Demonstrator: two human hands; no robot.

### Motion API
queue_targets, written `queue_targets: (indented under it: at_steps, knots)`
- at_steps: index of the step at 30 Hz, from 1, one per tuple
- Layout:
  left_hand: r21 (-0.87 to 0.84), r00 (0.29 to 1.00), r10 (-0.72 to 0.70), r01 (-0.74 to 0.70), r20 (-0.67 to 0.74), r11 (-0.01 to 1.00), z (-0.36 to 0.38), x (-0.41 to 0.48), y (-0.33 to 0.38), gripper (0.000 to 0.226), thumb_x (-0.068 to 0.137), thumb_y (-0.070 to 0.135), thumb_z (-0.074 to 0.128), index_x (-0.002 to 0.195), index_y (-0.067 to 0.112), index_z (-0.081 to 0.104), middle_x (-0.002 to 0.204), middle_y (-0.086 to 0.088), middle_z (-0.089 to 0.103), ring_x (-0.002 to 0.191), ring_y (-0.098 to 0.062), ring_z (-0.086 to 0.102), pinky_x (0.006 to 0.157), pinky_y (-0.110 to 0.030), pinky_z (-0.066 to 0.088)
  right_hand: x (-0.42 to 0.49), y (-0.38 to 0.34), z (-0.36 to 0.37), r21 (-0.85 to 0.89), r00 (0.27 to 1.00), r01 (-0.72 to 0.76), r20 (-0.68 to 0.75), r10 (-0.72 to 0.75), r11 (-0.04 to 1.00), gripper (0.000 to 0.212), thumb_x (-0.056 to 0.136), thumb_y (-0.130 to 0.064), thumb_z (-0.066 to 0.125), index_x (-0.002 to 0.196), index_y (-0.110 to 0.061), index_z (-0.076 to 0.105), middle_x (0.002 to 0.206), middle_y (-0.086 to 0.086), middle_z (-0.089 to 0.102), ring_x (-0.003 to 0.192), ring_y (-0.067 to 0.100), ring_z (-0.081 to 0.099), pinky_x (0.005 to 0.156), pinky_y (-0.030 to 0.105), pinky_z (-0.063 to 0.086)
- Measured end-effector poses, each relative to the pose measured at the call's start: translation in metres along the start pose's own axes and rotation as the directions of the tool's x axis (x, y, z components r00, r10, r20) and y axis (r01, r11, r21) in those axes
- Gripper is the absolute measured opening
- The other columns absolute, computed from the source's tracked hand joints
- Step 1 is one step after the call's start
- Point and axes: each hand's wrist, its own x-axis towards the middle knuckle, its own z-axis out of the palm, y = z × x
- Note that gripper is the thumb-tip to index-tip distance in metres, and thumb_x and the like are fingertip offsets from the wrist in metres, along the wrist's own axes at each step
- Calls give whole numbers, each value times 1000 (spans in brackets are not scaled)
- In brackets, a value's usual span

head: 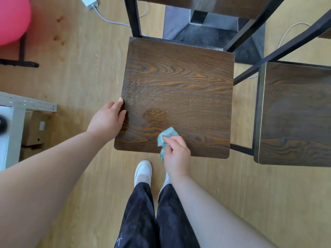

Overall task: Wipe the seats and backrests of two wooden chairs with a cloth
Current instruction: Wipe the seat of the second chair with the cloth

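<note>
A dark wooden chair seat (179, 90) with orange grain lies straight below me, black metal frame behind it. Its backrest (206, 4) shows at the top edge. My left hand (107, 119) grips the seat's left edge, thumb on top. My right hand (176, 154) is closed on a crumpled teal cloth (167, 136), pressing it on the seat near the front edge. A pale streaky patch marks the seat's left part. A second wooden seat (295, 113) stands at the right, partly cut off.
Light wood floor all around. A pink ball (12, 18) on a black stand sits at upper left. A white cabinet and cardboard box (35, 127) stand left. White cables (107, 18) run behind the chairs. My legs and white shoes (143, 172) stand at the seat's front.
</note>
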Motion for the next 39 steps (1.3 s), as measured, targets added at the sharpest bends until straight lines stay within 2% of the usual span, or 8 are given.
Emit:
queue_targets:
  at_steps: [10, 15, 18, 22, 27, 31, 34, 39]
  knots:
    - [25, 998, 66, -66, 14, 998, -6, 2, -7, 50, 108, 30, 37, 155, 15, 33, 130, -12, 56, 109, -36, 58, 85, -45, 51, -25, -66, 90, 84, 874, 236, 417, -250, 968, 30, 76, 5, 57, 98, -1, 76, 93, 13, 66, 91, 35, 63, 87, 35, 52]
    - [31, 997, 68, -69, 42, 997, -12, 3, -5, 49, 108, 30, 34, 155, 15, 34, 128, -12, 58, 110, -35, 57, 85, -43, 49, -34, -73, 78, 199, 799, 278, 495, -341, 940, 31, 78, 8, 55, 100, 0, 75, 95, 11, 66, 93, 26, 61, 86, 23, 46]
    - [46, 998, 44, -46, 44, 998, -15, 3, -2, 49, 108, 31, 34, 154, 14, 37, 132, -13, 57, 115, -37, 56, 89, -43, 48, -32, -65, 29, 255, 822, 234, 464, -331, 938, 33, 81, 4, 52, 104, -4, 75, 96, 7, 65, 90, 17, 59, 80, 19, 45]
    - [33, 999, 20, -22, 41, 999, -14, 1, 2, 48, 109, 31, 32, 154, 15, 36, 136, -12, 56, 116, -36, 57, 91, -44, 50, 25, -26, -70, 62, 955, 174, 235, -183, 983, 36, 81, 12, 56, 103, -9, 76, 95, -5, 63, 89, 0, 58, 78, 6, 40]
    - [15, 999, 30, -30, -26, 999, -8, -1, 1, 46, 107, 25, 36, 152, 12, 41, 127, -13, 60, 107, -38, 59, 83, -44, 50, 123, 32, -167, -191, 987, -47, -158, 17, 981, 30, 84, 7, 58, 107, -5, 74, 106, 3, 64, 95, 25, 62, 80, 5, 38]
    - [12, 998, 40, -40, -56, 999, -4, -1, -1, 46, 107, 23, 39, 151, 11, 43, 122, -14, 62, 103, -39, 59, 79, -43, 48, 163, 50, -178, 112, 928, -318, -169, 333, 942, 29, 93, -6, 59, 121, -10, 68, 111, -5, 64, 103, 16, 63, 90, 30, 52]
    - [8, 998, 38, -37, -55, 999, -4, 0, -1, 46, 106, 24, 39, 150, 11, 43, 124, -14, 62, 106, -39, 59, 81, -44, 49, 174, 54, -172, 432, 861, -440, -46, 506, 788, 33, 94, -9, 63, 127, -10, 64, 109, -6, 69, 105, 14, 66, 93, 33, 54]
    - [30, 998, 48, -47, -34, 998, -9, 1, -3, 46, 106, 26, 39, 150, 13, 44, 129, -14, 62, 110, -39, 59, 84, -46, 51, 169, 58, -171, 467, 840, -469, -24, 541, 749, 34, 95, -9, 61, 129, -11, 62, 107, -7, 69, 105, 14, 66, 93, 32, 54]
